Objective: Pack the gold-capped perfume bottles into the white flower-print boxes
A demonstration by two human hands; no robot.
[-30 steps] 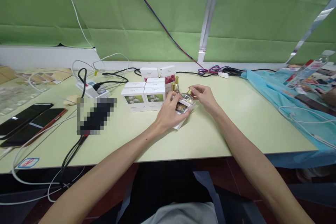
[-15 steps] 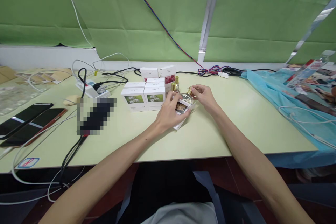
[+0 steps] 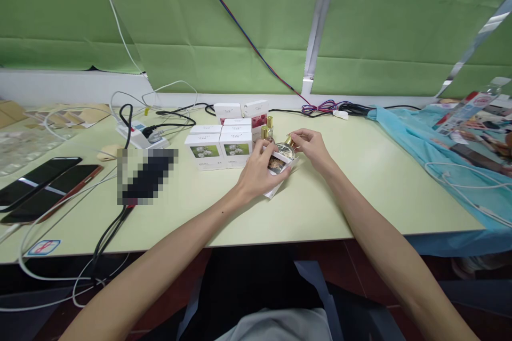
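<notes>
My left hand is closed round a small white box with a dark flower picture, which it holds tilted over the table. At the box's upper end sits a round clear glass bottle with a gold cap. My right hand pinches this bottle near the cap, fingertips together. How much of the bottle is inside the box is hidden by my fingers. Just behind my left hand stand gold-capped bottles, partly covered. Left of it, white boxes with white-flower pictures stand in rows.
Boxes with red pictures stand at the back. On the left are a power strip, cables, two phones and a blurred-out dark object. A blue sheet and a plastic bottle lie on the right.
Hardly anything differs. My right fingers have shifted slightly at the bottle, and more of its gold cap shows; my left hand keeps its place on the box.
</notes>
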